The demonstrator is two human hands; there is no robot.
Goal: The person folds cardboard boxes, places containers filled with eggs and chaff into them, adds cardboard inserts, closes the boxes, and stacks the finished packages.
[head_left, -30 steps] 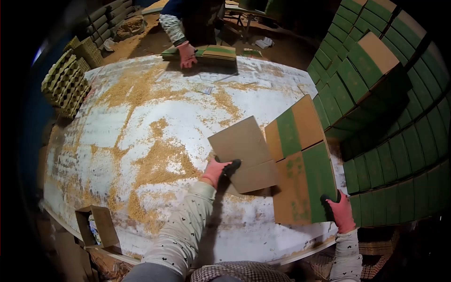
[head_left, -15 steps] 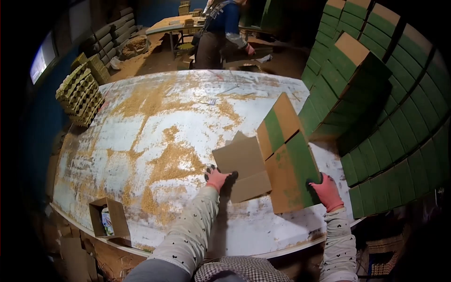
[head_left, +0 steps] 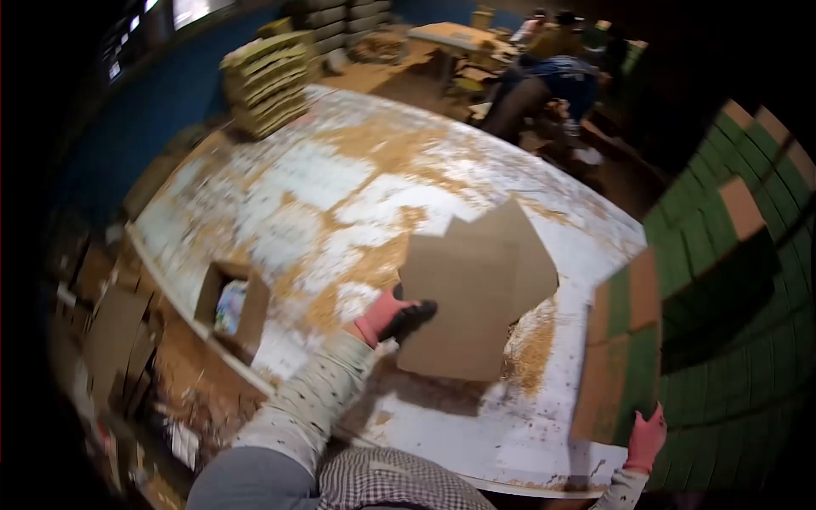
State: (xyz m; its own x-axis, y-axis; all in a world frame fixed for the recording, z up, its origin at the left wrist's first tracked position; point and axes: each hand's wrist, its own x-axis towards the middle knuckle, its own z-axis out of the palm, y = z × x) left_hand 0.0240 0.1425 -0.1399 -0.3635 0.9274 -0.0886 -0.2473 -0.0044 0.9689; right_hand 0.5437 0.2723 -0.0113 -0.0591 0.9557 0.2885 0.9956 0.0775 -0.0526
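Note:
My left hand point(head_left: 393, 316), in a pink glove with dark fingers, grips the left edge of a flat brown cardboard sheet point(head_left: 459, 306). This sheet is raised over the table at its near end, its shadow below. Another brown cardboard piece point(head_left: 531, 255) lies partly behind it. To the right, a brown cardboard box with green bands point(head_left: 619, 348) stands on edge near the stacked boxes. My right hand point(head_left: 648, 438), in a pink glove, is at its lower right corner with the fingers on the edge; part of the grip is hidden.
Sawdust-like crumbs lie across the white table point(head_left: 195, 208). A small open box point(head_left: 255, 314) with colourful contents sits at the left edge, and egg trays point(head_left: 265, 85) are piled at the far left. Green boxes point(head_left: 722, 357) form a wall at right. A person point(head_left: 544, 89) bends beyond the table.
My view has turned right. The green-banded box has moved right, away from the brown sheets, with my right hand at its edge. My left hand has taken hold of the brown sheet.

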